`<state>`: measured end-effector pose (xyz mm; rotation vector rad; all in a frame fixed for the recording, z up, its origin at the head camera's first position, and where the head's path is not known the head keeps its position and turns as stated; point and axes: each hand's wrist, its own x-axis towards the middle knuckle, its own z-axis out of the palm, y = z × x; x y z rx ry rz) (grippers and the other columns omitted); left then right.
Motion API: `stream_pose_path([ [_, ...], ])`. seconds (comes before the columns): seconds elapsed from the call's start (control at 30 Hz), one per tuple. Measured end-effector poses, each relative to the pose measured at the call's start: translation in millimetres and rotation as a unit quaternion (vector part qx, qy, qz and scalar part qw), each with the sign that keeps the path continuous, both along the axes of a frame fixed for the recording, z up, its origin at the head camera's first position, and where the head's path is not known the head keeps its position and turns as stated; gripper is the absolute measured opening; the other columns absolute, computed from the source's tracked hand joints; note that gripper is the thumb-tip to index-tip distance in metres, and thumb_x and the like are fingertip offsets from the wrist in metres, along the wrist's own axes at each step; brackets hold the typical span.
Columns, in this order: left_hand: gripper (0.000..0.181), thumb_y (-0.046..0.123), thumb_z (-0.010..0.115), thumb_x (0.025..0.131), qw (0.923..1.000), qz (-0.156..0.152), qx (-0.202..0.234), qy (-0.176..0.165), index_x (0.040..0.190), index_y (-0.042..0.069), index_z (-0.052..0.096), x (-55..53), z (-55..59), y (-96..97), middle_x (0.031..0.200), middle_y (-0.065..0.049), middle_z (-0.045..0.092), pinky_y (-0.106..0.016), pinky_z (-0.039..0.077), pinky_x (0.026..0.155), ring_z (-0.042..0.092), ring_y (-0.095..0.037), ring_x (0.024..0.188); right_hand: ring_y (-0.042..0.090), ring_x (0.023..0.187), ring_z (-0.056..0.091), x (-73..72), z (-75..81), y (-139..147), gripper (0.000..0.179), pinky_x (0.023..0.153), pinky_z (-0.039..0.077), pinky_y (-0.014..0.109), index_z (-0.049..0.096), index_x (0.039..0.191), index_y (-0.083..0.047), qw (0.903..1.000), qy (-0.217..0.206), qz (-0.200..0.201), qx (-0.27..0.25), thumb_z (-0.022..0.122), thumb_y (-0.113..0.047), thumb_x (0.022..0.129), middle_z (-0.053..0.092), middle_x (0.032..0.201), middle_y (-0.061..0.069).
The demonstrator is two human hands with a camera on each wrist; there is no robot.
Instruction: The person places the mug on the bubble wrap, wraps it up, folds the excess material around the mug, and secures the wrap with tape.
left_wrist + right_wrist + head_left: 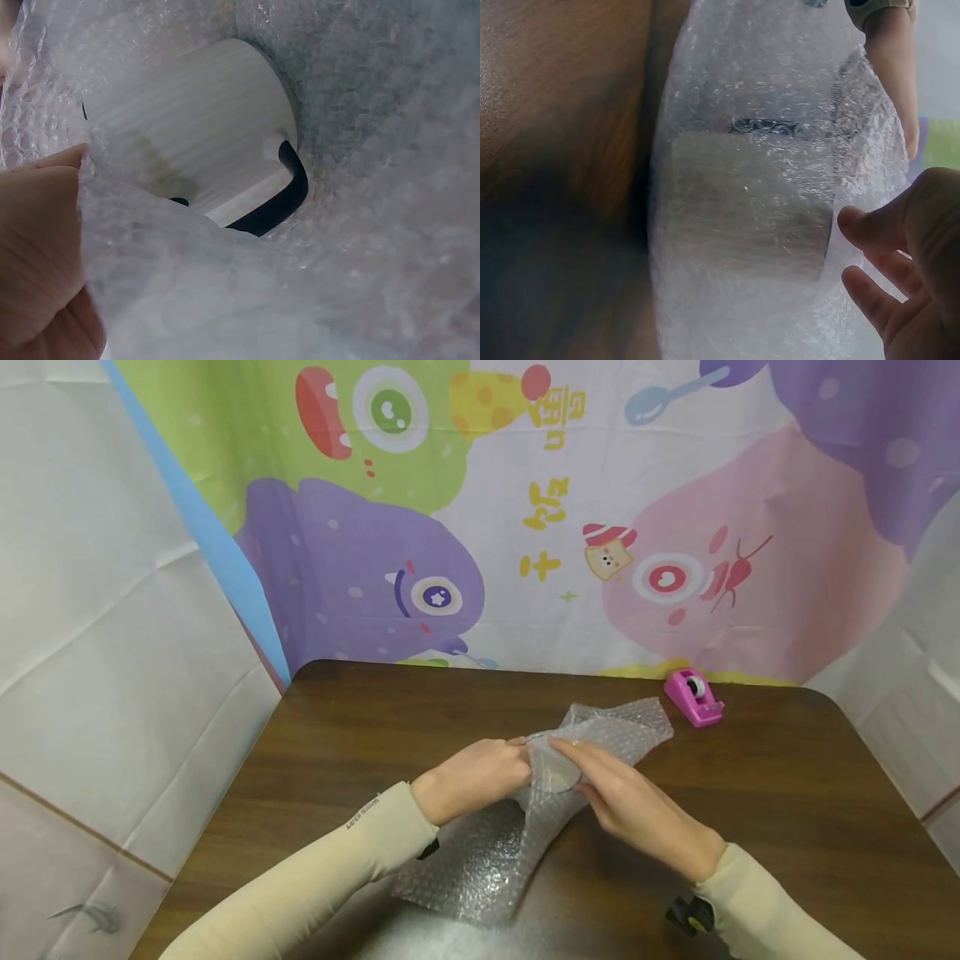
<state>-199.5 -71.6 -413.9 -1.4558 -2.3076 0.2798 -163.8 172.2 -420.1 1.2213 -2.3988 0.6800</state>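
A pale mug with a black handle (281, 199) lies on its side within a sheet of bubble wrap (480, 860). Through the plastic, the mug's side (742, 202) shows in the right wrist view. My left hand (480, 775) pinches an edge of the wrap beside the mug; in the left wrist view this hand (41, 255) is at the left margin. My right hand (637, 802) rests over the mug's near end from the right, fingers fairly straight, thumb lower down. In the right wrist view, its thumb (866, 225) is right at the mug's edge.
A pink tape dispenser (693, 697) stands at the back right of the dark wooden table (337, 718). One end of the wrap reaches toward it. Behind the table hangs a cartoon-printed cloth (517, 593), with pale panels on both sides.
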Motion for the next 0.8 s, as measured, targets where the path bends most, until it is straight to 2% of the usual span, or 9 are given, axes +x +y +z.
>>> stream_pose_path([
  [0.17,0.02,0.006,0.07,0.094,0.9999,-0.001,-0.008,0.009,0.085,0.022,0.077,0.3,-1.2,0.9,0.088,0.01,0.075,-0.021,0.058,0.088,0.072,-0.01,0.095,0.032,0.137,0.053,-0.8,-3.0,-1,0.095,0.117,0.041,0.035,0.024,0.162,-0.001,0.9999,-0.011,0.002,0.004,0.074,0.013,0.082,0.053,0.151,0.018],
  [0.23,0.02,0.005,0.07,0.093,0.9999,-0.001,-0.011,0.011,0.085,0.022,0.078,0.6,-0.7,1.1,0.089,0.009,0.075,-0.022,0.057,0.091,0.072,-0.011,0.097,0.033,0.137,0.053,-0.9,-3.3,-1,0.094,0.117,0.041,0.035,0.024,0.161,0.0,0.9999,-0.011,0.001,0.003,0.074,0.013,0.083,0.052,0.15,0.018],
  [0.37,0.02,0.004,0.071,0.093,0.9999,0.0,-0.013,0.01,0.084,0.02,0.078,0.7,0.5,0.7,0.088,0.008,0.075,-0.022,0.055,0.097,0.073,-0.011,0.093,0.028,0.123,0.06,-1.8,-3.9,-1,0.079,0.101,0.054,0.034,0.04,0.153,0.001,0.9999,0.009,-0.004,0.001,0.076,0.01,0.084,0.055,0.139,0.017],
  [0.5,0.022,0.004,0.07,0.094,0.9998,-0.005,-0.017,0.012,0.081,0.02,0.078,0.3,0.8,-0.1,0.085,0.008,0.073,-0.023,0.053,0.102,0.072,-0.01,0.09,0.024,0.108,0.062,-3.7,-4.5,1,0.051,0.085,0.058,0.032,0.062,0.13,-0.002,0.9986,0.052,-0.008,0.005,0.08,0.006,0.083,0.06,0.125,0.013],
  [0.57,0.023,0.004,0.07,0.094,0.9998,-0.006,-0.016,0.009,0.081,0.021,0.077,0.1,1.1,-0.6,0.085,0.008,0.073,-0.023,0.053,0.101,0.072,-0.01,0.089,0.023,0.106,0.062,-4.2,-5.2,3,0.041,0.084,0.058,0.032,0.067,0.12,-0.004,0.9977,0.066,-0.007,0.009,0.081,0.003,0.083,0.063,0.12,0.011],
  [0.63,0.022,0.004,0.071,0.094,0.9998,-0.005,-0.017,0.004,0.081,0.021,0.077,-0.2,1.3,-0.9,0.085,0.007,0.073,-0.023,0.054,0.099,0.072,-0.01,0.09,0.023,0.108,0.062,-4.6,-6.8,5,0.036,0.089,0.058,0.032,0.069,0.118,-0.004,0.9976,0.068,-0.001,0.013,0.08,0.002,0.084,0.064,0.119,0.01],
  [0.8,0.018,0.007,0.071,0.095,0.9997,-0.001,-0.023,-0.005,0.087,0.021,0.077,-0.1,3.4,-1.8,0.089,0.007,0.075,-0.021,0.059,0.085,0.073,-0.011,0.095,0.026,0.116,0.062,-4.0,-14.3,10,0.034,0.1,0.055,0.036,0.067,0.126,0.001,0.9965,0.076,0.011,0.032,0.07,-0.001,0.092,0.064,0.124,0.013],
])
